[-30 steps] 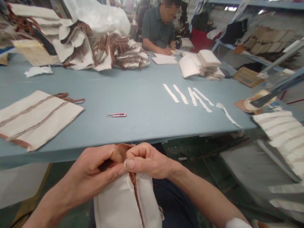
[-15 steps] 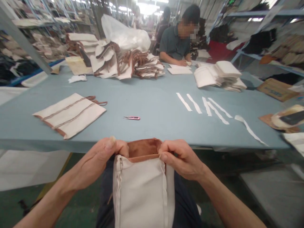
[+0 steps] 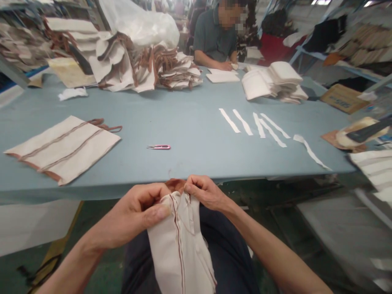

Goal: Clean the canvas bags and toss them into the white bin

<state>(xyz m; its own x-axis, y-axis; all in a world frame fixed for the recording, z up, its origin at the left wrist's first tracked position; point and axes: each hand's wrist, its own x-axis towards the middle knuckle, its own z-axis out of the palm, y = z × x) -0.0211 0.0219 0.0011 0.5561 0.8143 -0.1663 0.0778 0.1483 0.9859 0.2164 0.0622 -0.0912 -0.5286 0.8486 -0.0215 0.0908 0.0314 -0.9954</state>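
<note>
Over my lap hangs a cream fabric bag [image 3: 165, 241] with a brown lining at its mouth and a brown-edged seam down its side. My left hand [image 3: 143, 212] pinches the bag's upper edge, thumb on the outside. On the other side of the mouth, my right hand [image 3: 203, 191] grips the rim between thumb and fingers. The fabric between both hands is bunched. Beyond them on the table lie pink-handled thread snips [image 3: 159, 147]. A similar flat cream bag [image 3: 65, 149] with brown handles rests at the left.
The blue-green table [image 3: 190, 122] spans the view. Several white strips [image 3: 229, 120] lie right of centre. Behind are piled cream and brown pieces [image 3: 122, 61], a clear plastic bag [image 3: 143, 26] and stacked cream pieces [image 3: 272, 79]. A co-worker [image 3: 214, 36] works across the table.
My hands have come closer together, and the bag's mouth has narrowed. The bag has turned so its side seam faces me. My view has tilted down and shifted slightly right.
</note>
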